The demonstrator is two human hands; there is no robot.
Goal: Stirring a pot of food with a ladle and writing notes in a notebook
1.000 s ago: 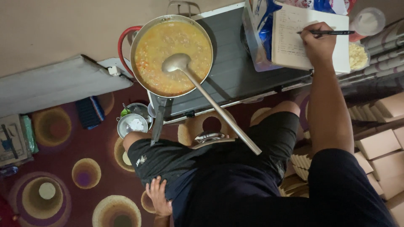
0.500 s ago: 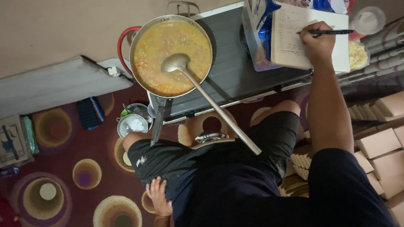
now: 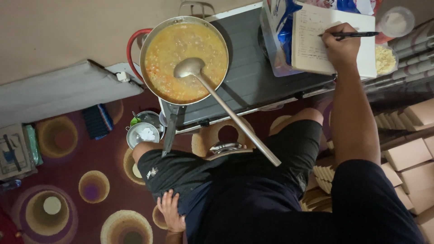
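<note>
My right hand [image 3: 341, 45] holds a black pen [image 3: 357, 34] with its tip on the page of an open notebook [image 3: 309, 43], which lies at the right end of a dark gas stove [image 3: 253, 77]. My left hand [image 3: 172, 212] rests flat on my thigh with its fingers apart and nothing in it. On the stove's left burner stands a wide steel pan [image 3: 144, 52] of orange-yellow stew. A long steel ladle [image 3: 226, 113] leans in the pan, its handle pointing toward my lap.
Small steel bowls [image 3: 142, 134] stand on the patterned maroon carpet [image 3: 58, 180] by my knee. A red hose [image 3: 131, 43] curves behind the pan. A lidded tub [image 3: 397, 20] and a bowl of pale kernels [image 3: 384, 58] sit beyond the notebook. Cardboard boxes [image 3: 411, 153] are stacked at right.
The pen hand has shifted very slightly on the page. The pan, the ladle and my left hand have stayed where they were.
</note>
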